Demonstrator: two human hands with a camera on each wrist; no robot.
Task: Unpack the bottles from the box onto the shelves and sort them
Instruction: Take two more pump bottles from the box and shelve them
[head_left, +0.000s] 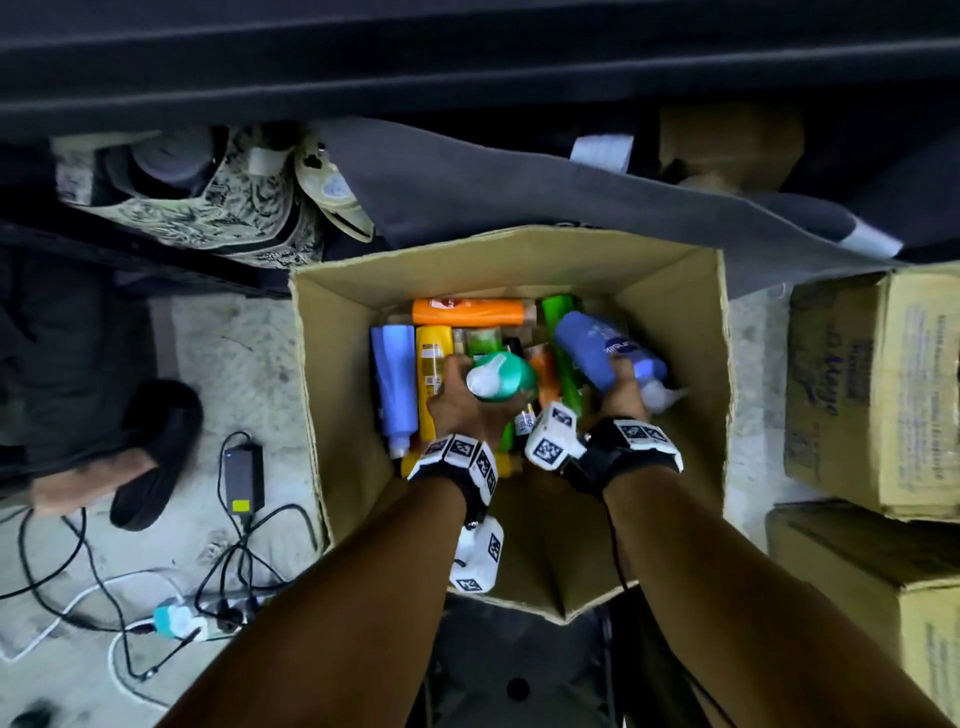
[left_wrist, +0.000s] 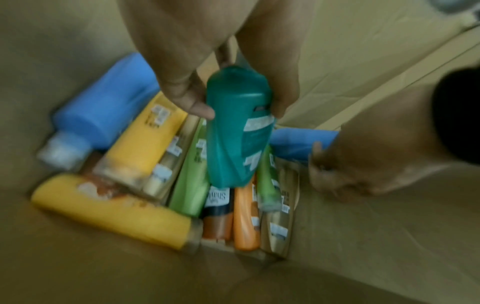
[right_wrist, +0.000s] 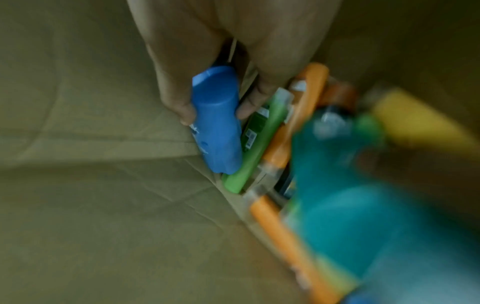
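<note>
Left hand (head_left: 457, 397) grips teal bottle (head_left: 506, 376), white cap; right hand (head_left: 626, 392) grips blue bottle (head_left: 602, 351).

An open cardboard box (head_left: 337, 364) stands on the floor, with bottles lying crowded on its bottom: a blue one (head_left: 395, 384) by the left wall, a yellow one (head_left: 430, 374) beside it, an orange one (head_left: 470, 310) across the far end. A teal bottle with a white cap (head_left: 501, 378) and a blue bottle (head_left: 605, 349) are raised above the rest, each held in a hand.
</note>
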